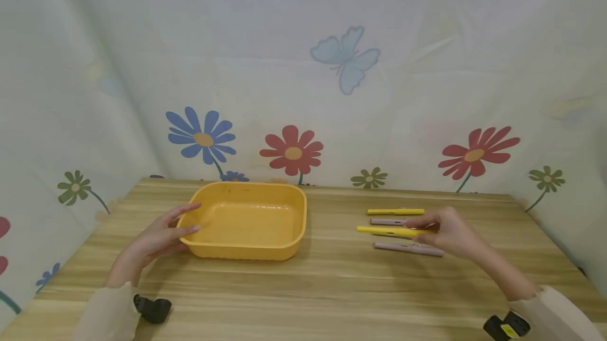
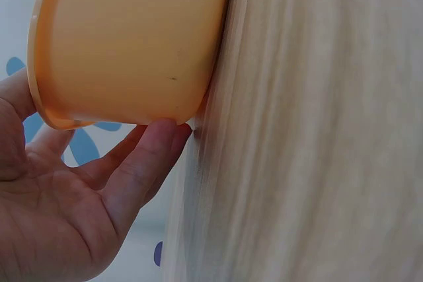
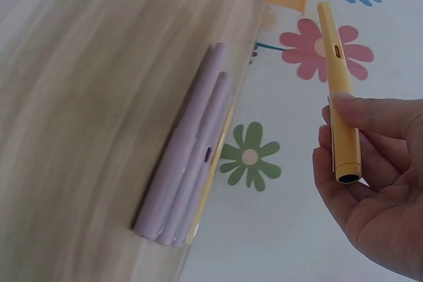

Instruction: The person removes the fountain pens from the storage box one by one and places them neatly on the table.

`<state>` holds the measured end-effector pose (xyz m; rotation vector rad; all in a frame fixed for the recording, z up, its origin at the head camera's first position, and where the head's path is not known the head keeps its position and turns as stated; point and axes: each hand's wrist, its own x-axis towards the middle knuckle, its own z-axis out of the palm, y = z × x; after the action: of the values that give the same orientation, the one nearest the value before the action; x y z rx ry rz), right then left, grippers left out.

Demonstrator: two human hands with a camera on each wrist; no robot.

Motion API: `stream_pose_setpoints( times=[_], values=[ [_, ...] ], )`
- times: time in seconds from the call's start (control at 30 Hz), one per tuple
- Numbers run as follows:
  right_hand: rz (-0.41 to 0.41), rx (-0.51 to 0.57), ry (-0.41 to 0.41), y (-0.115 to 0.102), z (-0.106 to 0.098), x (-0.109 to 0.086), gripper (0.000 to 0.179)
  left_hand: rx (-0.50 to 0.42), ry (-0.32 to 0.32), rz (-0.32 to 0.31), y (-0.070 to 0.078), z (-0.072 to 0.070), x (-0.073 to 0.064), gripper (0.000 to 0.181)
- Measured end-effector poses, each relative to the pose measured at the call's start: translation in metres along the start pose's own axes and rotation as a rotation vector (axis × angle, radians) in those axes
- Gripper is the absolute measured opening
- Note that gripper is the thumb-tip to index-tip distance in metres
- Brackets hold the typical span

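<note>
My left hand (image 1: 158,235) grips the left end of a yellow plastic basin (image 1: 242,251), with fingertips over the rim and others against the outside wall. In the left wrist view, fingers (image 2: 135,170) press on the basin's side close to the tabletop. Between thumb and fingers, my right hand (image 1: 450,233) pinches a yellow pen (image 3: 342,84), raised above the other pens. Below it lie a lilac pen (image 1: 408,249) nearest the front, another lilac pen (image 1: 386,221) partly hidden by the hand, and a second yellow pen (image 1: 395,212) at the back.
The basin's floor (image 1: 246,225) shows bare. Both stand on a wood-grain table (image 1: 294,299), basin left and pens right. A pale curtain (image 1: 265,77) printed with flowers and a butterfly hangs behind the table's far edge. Dark wrist cameras sit at both cuffs.
</note>
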<state>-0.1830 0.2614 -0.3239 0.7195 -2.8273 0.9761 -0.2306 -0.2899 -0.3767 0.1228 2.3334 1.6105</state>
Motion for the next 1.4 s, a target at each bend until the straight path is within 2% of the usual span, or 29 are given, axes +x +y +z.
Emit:
stream_pose_setpoints(
  times=[0.27, 0.47, 0.73, 0.93, 1.13, 1.4],
  values=[
    [0.068, -0.046, -0.007, 0.014, 0.001, -0.014, 0.023, -0.015, -0.013, 0.021, 0.003, 0.002, 0.004, 0.074],
    [0.051, -0.035, -0.02, 0.024, 0.002, -0.022, 0.023, 0.001, -0.007, 0.018, 0.005, 0.001, 0.005, 0.074],
    [0.08, -0.03, -0.038, 0.034, 0.006, -0.029, 0.023, 0.015, -0.005, 0.015, 0.008, 0.002, 0.006, 0.073],
    [0.052, -0.06, -0.046, 0.043, 0.008, -0.032, 0.021, 0.032, 0.003, 0.007, 0.008, 0.001, 0.007, 0.072],
    [0.066, -0.077, -0.087, 0.047, 0.012, -0.033, 0.02, 0.024, -0.004, 0.003, 0.005, 0.001, 0.006, 0.074],
    [0.081, -0.042, -0.141, 0.052, 0.019, -0.033, 0.02, 0.039, -0.007, 0.004, 0.003, -0.001, 0.0, 0.074]
  ],
)
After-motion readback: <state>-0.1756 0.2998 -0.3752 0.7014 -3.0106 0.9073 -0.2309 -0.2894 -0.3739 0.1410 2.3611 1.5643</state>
